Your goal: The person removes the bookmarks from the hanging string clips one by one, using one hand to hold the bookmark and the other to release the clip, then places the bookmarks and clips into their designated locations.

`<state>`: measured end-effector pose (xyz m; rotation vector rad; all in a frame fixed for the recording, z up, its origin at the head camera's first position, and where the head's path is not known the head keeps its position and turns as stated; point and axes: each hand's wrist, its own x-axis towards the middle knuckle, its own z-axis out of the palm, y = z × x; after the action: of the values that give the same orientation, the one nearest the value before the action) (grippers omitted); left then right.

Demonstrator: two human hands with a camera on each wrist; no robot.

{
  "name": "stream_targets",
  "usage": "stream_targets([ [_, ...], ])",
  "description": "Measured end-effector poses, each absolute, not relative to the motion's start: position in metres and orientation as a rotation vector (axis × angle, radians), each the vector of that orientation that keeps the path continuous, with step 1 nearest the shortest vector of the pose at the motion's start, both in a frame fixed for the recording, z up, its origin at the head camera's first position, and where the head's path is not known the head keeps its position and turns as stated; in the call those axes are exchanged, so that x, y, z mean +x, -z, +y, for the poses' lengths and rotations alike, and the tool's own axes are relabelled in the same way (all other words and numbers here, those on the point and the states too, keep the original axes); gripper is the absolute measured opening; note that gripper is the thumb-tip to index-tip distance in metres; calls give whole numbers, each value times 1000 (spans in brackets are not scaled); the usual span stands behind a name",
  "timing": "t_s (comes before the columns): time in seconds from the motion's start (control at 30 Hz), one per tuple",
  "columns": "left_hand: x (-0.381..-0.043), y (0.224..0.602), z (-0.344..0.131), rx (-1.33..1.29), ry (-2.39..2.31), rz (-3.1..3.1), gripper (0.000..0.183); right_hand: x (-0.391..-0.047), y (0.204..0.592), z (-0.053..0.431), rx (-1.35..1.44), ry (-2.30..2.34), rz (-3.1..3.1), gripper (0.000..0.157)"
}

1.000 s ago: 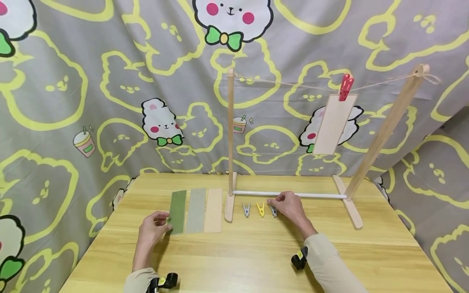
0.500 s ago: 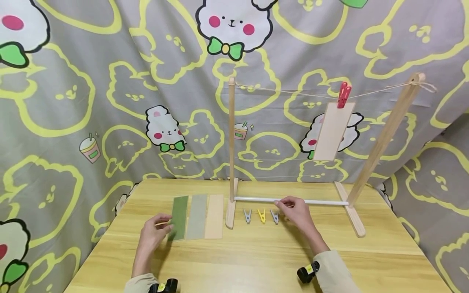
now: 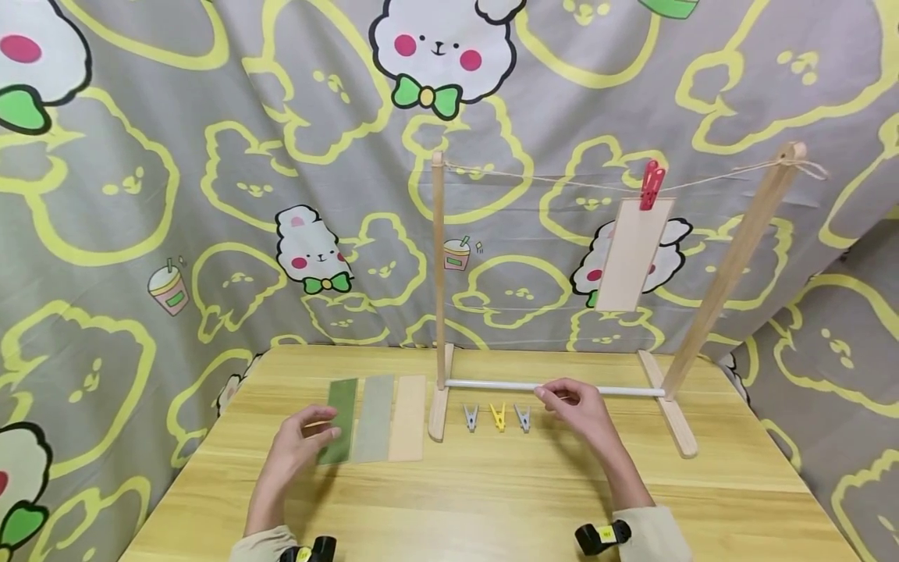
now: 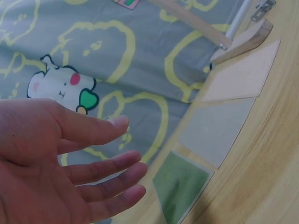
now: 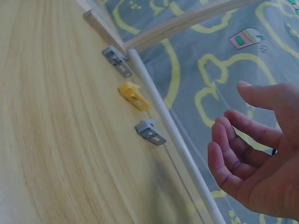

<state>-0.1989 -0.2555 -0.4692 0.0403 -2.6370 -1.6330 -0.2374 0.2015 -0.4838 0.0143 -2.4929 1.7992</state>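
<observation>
My left hand [image 3: 302, 437] hovers at the left side of a green card [image 3: 342, 414], overlapping its edge in the head view; the left wrist view shows its fingers loosely spread and holding nothing. Beside the green card lie a grey card [image 3: 374, 421] and a beige card [image 3: 407, 421]. My right hand [image 3: 583, 410], fingers loosely bent around nothing, is just right of a grey clothespin [image 3: 523, 419]. A yellow clothespin [image 5: 134, 95] and another grey clothespin [image 5: 117, 61] continue that row on the table.
Behind the clothespins stands a wooden frame [image 3: 730, 273] with a white crossbar [image 3: 485, 384]. A string [image 3: 541, 176] spans its posts; from it a red clothespin [image 3: 652, 186] hangs a pale card [image 3: 634, 257]. A patterned curtain [image 3: 330, 156] backs the table [image 3: 449, 507].
My right hand has moved right, off the right-hand grey clothespin, which it overlapped earlier. My left hand has shifted slightly right over the green card. The head view has tilted up a little.
</observation>
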Motion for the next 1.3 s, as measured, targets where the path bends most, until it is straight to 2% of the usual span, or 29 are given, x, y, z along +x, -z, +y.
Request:
stream_targets([
  [0.47, -188, 464, -232, -20, 1725, -2523, 31, -214, 476, 221, 181, -1867, -2455, 35],
  [0.73, -183, 453, -219, -116, 1709, -2492, 33, -209, 470, 226, 237, -1843, -2421, 34],
  [1.3, -197, 447, -176, -241, 1872, -2280, 28, -196, 438, 246, 303, -1752, -2223, 28],
])
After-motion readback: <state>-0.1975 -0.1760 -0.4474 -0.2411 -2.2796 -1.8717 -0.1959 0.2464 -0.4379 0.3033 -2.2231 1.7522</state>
